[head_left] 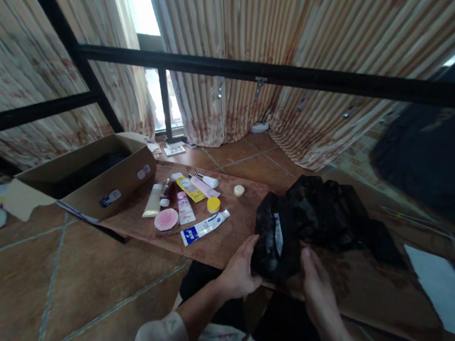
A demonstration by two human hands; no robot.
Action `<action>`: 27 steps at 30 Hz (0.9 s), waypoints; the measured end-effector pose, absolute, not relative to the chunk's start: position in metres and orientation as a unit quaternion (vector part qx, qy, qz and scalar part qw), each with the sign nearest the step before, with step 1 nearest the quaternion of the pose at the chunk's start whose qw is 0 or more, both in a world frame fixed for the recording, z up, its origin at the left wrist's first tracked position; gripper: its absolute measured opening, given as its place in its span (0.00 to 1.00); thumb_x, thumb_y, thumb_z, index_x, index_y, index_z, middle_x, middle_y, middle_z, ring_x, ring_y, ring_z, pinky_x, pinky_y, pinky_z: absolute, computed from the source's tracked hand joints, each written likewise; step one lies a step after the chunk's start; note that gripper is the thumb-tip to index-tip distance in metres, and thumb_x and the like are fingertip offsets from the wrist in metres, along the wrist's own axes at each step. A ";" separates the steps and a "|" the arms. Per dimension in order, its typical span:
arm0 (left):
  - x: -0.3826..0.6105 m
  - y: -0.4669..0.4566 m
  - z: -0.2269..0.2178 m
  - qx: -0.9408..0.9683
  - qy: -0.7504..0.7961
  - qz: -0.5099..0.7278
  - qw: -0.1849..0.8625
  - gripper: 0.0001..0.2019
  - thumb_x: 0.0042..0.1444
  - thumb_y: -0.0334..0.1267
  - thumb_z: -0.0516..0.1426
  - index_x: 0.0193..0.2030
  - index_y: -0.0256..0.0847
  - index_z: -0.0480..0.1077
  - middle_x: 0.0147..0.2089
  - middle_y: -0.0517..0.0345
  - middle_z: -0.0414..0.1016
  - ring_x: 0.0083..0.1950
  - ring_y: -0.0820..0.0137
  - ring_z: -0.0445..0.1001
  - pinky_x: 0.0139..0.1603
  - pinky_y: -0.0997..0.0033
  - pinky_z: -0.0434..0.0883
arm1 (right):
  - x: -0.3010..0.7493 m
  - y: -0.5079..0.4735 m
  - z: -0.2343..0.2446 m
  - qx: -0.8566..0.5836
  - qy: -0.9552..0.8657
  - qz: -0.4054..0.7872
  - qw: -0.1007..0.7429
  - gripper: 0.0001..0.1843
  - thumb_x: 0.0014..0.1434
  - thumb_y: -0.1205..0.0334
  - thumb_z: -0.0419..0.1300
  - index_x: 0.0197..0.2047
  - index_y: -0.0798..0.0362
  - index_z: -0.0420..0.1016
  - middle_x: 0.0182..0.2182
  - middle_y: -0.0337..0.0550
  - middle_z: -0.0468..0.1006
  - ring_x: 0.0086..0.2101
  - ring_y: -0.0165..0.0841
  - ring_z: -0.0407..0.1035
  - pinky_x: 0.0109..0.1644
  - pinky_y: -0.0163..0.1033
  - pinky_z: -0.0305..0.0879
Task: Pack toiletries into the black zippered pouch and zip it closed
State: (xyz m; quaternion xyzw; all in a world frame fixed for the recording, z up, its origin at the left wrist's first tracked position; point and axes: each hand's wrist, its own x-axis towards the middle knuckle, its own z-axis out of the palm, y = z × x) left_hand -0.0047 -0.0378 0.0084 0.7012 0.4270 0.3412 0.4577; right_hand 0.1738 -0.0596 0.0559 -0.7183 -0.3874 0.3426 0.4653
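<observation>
A crumpled black plastic bag (307, 216) lies on the brown cloth-covered table in front of me, with a pale label strip (278, 234) showing on its left part. My left hand (240, 270) is closed on the bag's near left side, thumb on the edge and fingers partly hidden by it. My right hand (317, 277) grips the bag's near edge from the right, most of its fingers out of sight. Left of the bag lie a white and blue tube (205, 227), a yellow-lidded jar (213, 205), a small cream round piece (239, 190) and a round pink container (166, 219).
An open cardboard box (93, 187) with something dark inside stands at the table's left end. Several more tubes, including a pink one (185, 208), lie near it. A black metal rail (218, 65) crosses behind. White paper (444, 279) and cables (427, 222) are at right.
</observation>
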 end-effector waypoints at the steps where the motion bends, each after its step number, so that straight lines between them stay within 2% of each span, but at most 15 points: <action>1: -0.006 -0.037 0.009 0.706 0.426 0.339 0.454 0.49 0.39 0.28 0.61 0.69 0.42 0.45 0.70 0.46 0.50 0.70 0.54 0.50 0.70 0.51 0.51 | 0.171 -0.063 0.048 -0.725 -0.354 0.382 0.450 0.36 0.57 0.34 0.49 0.56 0.52 0.71 0.56 0.47 0.72 0.58 0.43 0.62 0.62 0.48 0.56; 4: -0.008 -0.035 0.011 0.717 0.433 0.323 0.440 0.51 0.40 0.33 0.64 0.70 0.41 0.42 0.70 0.44 0.50 0.70 0.54 0.51 0.70 0.51 0.52 | 0.164 -0.072 0.033 -0.699 -0.296 0.490 0.428 0.38 0.55 0.31 0.48 0.55 0.52 0.73 0.54 0.44 0.74 0.58 0.44 0.62 0.61 0.47 0.58; 9: -0.005 -0.030 0.010 0.733 0.437 0.313 0.417 0.59 0.36 0.43 0.70 0.70 0.40 0.39 0.71 0.40 0.49 0.71 0.51 0.49 0.69 0.49 0.52 | 0.168 -0.078 0.021 -0.579 -0.304 0.557 0.512 0.37 0.58 0.33 0.46 0.60 0.48 0.67 0.59 0.41 0.70 0.61 0.41 0.59 0.64 0.49 0.55; 12: -0.002 -0.027 0.008 0.736 0.449 0.311 0.400 0.56 0.37 0.37 0.68 0.70 0.41 0.40 0.70 0.42 0.50 0.70 0.53 0.50 0.69 0.51 0.53 | 0.171 -0.084 0.013 -0.565 -0.344 0.546 0.514 0.36 0.58 0.33 0.46 0.60 0.48 0.68 0.59 0.43 0.69 0.62 0.41 0.56 0.66 0.51 0.51; 15: -0.001 -0.024 0.008 0.737 0.454 0.312 0.392 0.52 0.39 0.31 0.65 0.70 0.40 0.42 0.70 0.44 0.52 0.70 0.56 0.52 0.69 0.54 0.54 | 0.169 -0.089 0.012 -0.568 -0.411 0.513 0.495 0.33 0.56 0.38 0.56 0.60 0.47 0.67 0.60 0.45 0.68 0.62 0.42 0.57 0.67 0.50 0.48; 19: -0.002 -0.019 0.008 0.732 0.449 0.322 0.399 0.48 0.42 0.31 0.63 0.69 0.40 0.45 0.69 0.45 0.53 0.69 0.57 0.53 0.69 0.54 0.55 | 0.164 -0.086 0.020 -0.541 -0.465 0.535 0.453 0.42 0.51 0.51 0.66 0.65 0.48 0.54 0.57 0.47 0.72 0.57 0.40 0.64 0.61 0.48 0.59; 23: -0.005 -0.014 0.006 0.740 0.445 0.321 0.389 0.47 0.44 0.31 0.62 0.69 0.40 0.44 0.69 0.45 0.55 0.69 0.58 0.55 0.69 0.54 0.55 | 0.164 -0.073 0.023 -0.606 -0.476 0.482 0.417 0.36 0.49 0.49 0.66 0.59 0.53 0.62 0.48 0.49 0.78 0.47 0.42 0.74 0.53 0.48 0.67; 27: -0.007 -0.014 0.003 0.756 0.436 0.310 0.378 0.50 0.43 0.39 0.65 0.70 0.39 0.42 0.68 0.43 0.55 0.69 0.56 0.55 0.68 0.53 0.56 | 0.165 -0.070 0.020 -0.662 -0.480 0.432 0.382 0.29 0.46 0.48 0.67 0.48 0.55 0.69 0.39 0.49 0.81 0.41 0.45 0.76 0.46 0.48 0.70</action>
